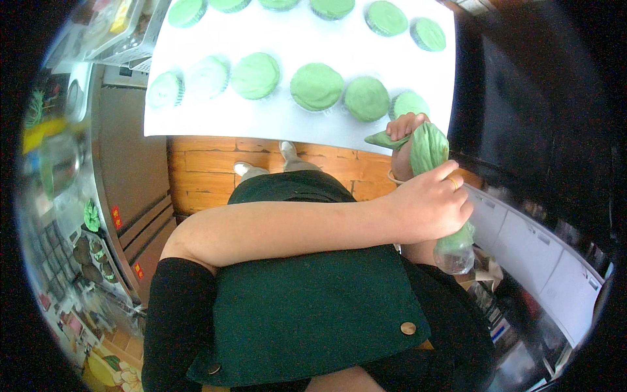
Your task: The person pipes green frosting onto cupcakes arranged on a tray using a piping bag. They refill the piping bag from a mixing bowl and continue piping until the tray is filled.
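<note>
My left hand, with a gold ring on one finger, reaches across my body and grips the gathered rear part of a clear piping bag full of green cream. Below that fist hangs the bag's loose, mostly clear end. My right hand is closed around the bag's front, partly hidden behind it; the pointed end sticks out to the left over the table edge. Nearest to it is a green-topped cupcake, partly covered by the fingers. More cupcakes with smooth green tops, among them one, stand in two rows.
The cupcakes stand on a white table. Clear plastic bins sit at its left, near a brown fridge-like cabinet. White drawer units stand at right. Wooden floor shows below the table edge.
</note>
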`<state>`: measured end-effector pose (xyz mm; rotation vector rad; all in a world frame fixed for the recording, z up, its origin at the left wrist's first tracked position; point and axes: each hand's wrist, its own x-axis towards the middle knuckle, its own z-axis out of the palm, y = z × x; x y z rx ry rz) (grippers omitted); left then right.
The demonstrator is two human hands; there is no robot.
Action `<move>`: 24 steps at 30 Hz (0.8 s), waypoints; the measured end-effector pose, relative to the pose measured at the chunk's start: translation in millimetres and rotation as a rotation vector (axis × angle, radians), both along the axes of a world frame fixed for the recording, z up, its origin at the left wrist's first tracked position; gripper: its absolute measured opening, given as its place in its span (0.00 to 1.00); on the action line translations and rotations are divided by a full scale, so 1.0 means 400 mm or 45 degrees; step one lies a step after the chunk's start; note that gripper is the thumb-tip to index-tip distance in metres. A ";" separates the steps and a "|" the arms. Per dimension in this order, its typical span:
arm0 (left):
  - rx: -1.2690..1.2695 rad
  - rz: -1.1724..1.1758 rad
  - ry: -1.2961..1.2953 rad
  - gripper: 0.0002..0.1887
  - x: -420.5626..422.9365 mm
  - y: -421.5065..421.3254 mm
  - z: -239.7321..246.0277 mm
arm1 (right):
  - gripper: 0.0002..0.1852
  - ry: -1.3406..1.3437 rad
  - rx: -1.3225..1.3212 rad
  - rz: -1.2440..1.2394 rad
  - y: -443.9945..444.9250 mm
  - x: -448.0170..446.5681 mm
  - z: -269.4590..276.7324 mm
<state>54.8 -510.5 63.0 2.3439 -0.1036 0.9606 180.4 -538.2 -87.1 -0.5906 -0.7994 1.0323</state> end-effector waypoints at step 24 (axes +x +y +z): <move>0.008 -0.274 0.113 0.04 0.005 -0.027 0.000 | 0.22 -0.015 -0.068 -0.495 -0.081 -0.009 0.046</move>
